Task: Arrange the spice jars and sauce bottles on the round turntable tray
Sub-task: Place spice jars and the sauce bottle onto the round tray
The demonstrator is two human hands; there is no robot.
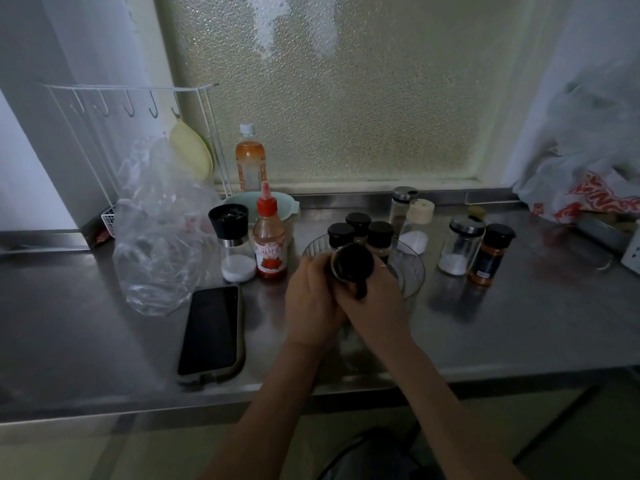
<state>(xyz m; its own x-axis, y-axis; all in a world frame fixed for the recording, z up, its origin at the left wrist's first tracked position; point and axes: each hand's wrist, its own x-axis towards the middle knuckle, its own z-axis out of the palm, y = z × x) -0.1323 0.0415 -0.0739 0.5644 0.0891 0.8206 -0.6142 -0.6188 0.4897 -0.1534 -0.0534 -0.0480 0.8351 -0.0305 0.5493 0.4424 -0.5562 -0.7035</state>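
Observation:
Both hands hold one dark spice jar (351,263) tilted toward me, just above the near edge of the clear round turntable tray (414,271). My left hand (311,303) wraps its left side and my right hand (375,299) grips its right side and flip lid. Three black-capped spice jars (360,225) stand at the tray's back. Left of the tray stand a red-capped sauce bottle (269,237) and a black-topped salt grinder (233,242). Right of it stand a steel-lidded jar (462,244) and an orange spice jar (491,252). Behind are two more jars (415,225).
A phone (211,334) lies face up at the front left of the steel counter (519,323). A crumpled clear plastic bag (159,237), a tall orange-drink bottle (249,161), a pale green bowl (287,209) and a white wire rack (138,109) fill the left. Plastic bags (588,188) sit at the far right.

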